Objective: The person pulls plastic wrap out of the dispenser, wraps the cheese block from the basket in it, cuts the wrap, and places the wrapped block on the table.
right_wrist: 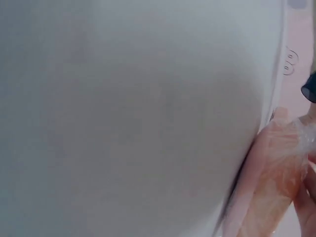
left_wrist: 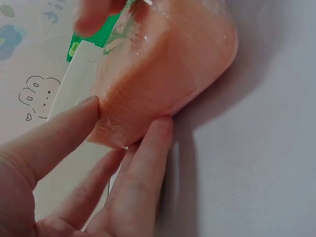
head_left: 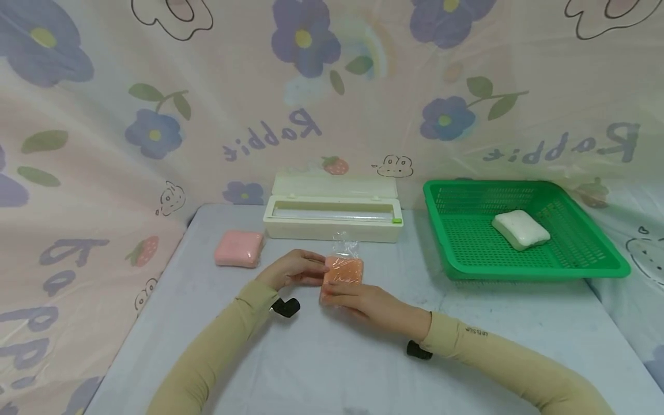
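Observation:
An orange soap-like bar (head_left: 344, 268) in clear plastic film is on the table between both hands, its loose film end sticking out toward the wrap box. My left hand (head_left: 298, 270) pinches its left side. In the left wrist view, that hand's fingertips (left_wrist: 160, 126) press on opposite faces of the wrapped corner. My right hand (head_left: 376, 305) holds the near end, fingers laid across the top. The right wrist view catches the wrapped bar (right_wrist: 276, 182) at lower right, with the right hand's own grip out of sight.
Behind the bar stands a cream wrap box (head_left: 332, 230), lid up, a film roll inside. A pink film-wrapped bar (head_left: 239, 249) lies at the left. At the right, a green basket (head_left: 534, 271) contains a white bar (head_left: 520, 229). A printed curtain (head_left: 353, 115) hangs behind the table.

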`<state>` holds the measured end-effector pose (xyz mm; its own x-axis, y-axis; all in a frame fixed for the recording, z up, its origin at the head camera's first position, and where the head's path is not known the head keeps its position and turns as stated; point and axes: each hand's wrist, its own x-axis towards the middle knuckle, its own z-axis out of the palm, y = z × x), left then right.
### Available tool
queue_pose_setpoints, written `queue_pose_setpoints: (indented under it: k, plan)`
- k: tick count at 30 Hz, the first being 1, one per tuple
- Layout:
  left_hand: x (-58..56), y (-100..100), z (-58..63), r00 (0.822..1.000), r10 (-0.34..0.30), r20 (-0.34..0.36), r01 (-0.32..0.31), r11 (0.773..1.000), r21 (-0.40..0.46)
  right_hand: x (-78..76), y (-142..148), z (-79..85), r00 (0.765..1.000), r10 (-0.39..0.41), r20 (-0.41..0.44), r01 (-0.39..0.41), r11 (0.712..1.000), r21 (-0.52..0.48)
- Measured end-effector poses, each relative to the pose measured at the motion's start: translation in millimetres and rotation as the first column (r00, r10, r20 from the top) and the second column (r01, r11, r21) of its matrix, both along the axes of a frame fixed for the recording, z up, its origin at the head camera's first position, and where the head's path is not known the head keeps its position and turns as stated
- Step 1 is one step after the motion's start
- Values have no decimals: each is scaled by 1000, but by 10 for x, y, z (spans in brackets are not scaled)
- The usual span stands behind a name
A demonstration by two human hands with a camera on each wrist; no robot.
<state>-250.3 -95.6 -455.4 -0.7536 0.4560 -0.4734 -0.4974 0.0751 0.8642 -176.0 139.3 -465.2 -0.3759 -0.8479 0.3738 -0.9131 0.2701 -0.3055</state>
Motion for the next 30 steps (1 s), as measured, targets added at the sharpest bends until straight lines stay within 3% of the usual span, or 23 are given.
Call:
queue_pose_setpoints:
  k: [4, 7, 15, 19, 22, 27, 30]
  plan:
    - [6, -6, -9, 1000, -8, 2, 8, 1000, 19, -46, -15, 21, 978, -79, 194, 96, 992, -79]
    - [6, -10, -16, 1000, -11, 2, 11, 1000, 25, -88, -34, 30, 955, -128, 268, 163, 980, -115]
    - [14, 8, -27, 1000, 21, 16, -22, 1000, 18, -190, -84, -58, 920, -260, 292, 292, 954, -71]
    - [25, 13, -28, 1000, 14, 4, -14, 1000, 9, -226, -102, -125, 918, -309, 248, 334, 941, -63]
    - [31, 12, -21, 1000, 19, -19, -19, 1000, -13, -263, -116, -158, 901, -376, 217, 395, 917, -51]
    - [32, 9, -30, 999, 32, -23, -33, 999, -25, -263, -74, -86, 852, -415, 320, 440, 898, -4]
    - [30, 10, -38, 999, 36, -19, -36, 999, -16, -205, -9, 23, 847, -403, 347, 430, 903, -1]
